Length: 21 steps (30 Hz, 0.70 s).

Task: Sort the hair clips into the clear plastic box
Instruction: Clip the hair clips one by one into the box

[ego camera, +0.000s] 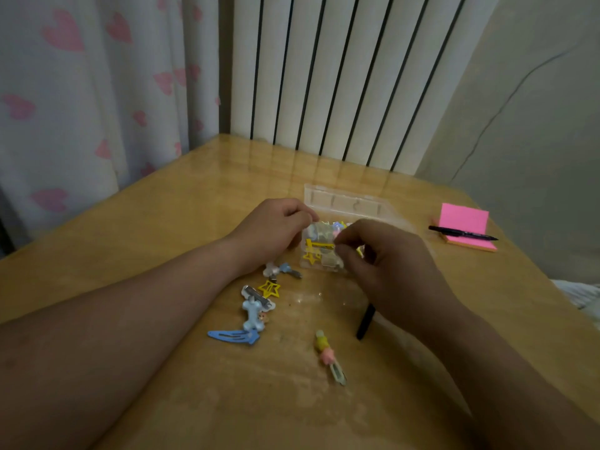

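Loose hair clips (pixel 259 306) and black pen (pixel 365 321) near clear plastic box (pixel 350 203). Left hand (pixel 276 232) curled against its side; right hand (pixel 383 254) pinching inside, contents unclear.

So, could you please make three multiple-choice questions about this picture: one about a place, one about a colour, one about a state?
1. Where does the black pen lie?
A. Across the pink sticky notes
B. Inside the clear plastic box
C. Under the left hand

2. Which colour is the star-shaped clip lying loose on the table?
A. Red
B. Yellow
C. Black

3. In which state is the box lid?
A. Shut
B. Open, raised at the far side
C. Taken off, lying on the notes

Answers:
1 A, the pen rests across the pad at the right of the table.
2 B, the star outline near the left wrist is yellow.
3 B, the clear lid stands up behind both hands, the right hand over the box.
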Each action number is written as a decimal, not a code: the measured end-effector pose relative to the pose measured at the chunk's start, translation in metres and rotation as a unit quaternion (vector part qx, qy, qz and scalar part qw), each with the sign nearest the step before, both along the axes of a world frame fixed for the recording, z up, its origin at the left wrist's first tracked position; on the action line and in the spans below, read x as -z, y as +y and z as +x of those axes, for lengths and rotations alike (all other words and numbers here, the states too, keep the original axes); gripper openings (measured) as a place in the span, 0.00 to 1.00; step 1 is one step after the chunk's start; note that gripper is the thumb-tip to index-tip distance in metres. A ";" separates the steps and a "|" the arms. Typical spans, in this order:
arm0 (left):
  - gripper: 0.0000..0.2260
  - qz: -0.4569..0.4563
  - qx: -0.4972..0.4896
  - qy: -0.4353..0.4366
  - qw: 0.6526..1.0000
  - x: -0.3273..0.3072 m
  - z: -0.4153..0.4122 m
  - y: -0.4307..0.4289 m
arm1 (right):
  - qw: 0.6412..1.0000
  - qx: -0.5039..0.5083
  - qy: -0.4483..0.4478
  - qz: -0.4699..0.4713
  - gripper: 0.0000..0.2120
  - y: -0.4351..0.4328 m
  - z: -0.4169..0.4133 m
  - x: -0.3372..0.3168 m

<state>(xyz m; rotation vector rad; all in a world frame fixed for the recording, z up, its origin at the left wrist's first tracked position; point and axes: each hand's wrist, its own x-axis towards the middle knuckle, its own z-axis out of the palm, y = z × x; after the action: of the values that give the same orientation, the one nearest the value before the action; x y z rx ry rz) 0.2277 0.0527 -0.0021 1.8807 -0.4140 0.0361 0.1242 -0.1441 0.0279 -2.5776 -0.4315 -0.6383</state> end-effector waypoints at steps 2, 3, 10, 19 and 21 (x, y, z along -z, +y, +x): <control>0.11 -0.012 0.000 0.006 1.000 0.000 0.001 0.000 | 0.998 -0.039 0.015 -0.038 0.05 0.015 -0.003 0.004; 0.12 -0.016 -0.001 0.009 1.000 0.000 0.002 0.000 | 0.996 -0.050 0.030 -0.063 0.07 0.021 -0.004 0.006; 0.11 -0.027 -0.002 0.008 1.000 0.000 0.001 -0.001 | 0.976 -0.013 0.040 -0.212 0.13 0.043 0.004 0.019; 0.09 -0.021 0.002 0.005 1.000 0.003 0.002 -0.001 | 0.999 0.025 0.032 -0.032 0.03 0.023 -0.008 -0.004; 0.08 -0.003 -0.002 -0.003 1.000 0.004 0.002 -0.001 | 0.996 0.067 -0.010 0.053 0.02 0.005 -0.005 -0.016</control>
<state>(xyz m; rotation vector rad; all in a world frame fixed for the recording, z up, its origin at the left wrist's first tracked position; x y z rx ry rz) 0.2297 0.0518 -0.0059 1.8760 -0.4138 0.0465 0.1190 -0.1394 0.0443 -2.5167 -0.2268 -0.7152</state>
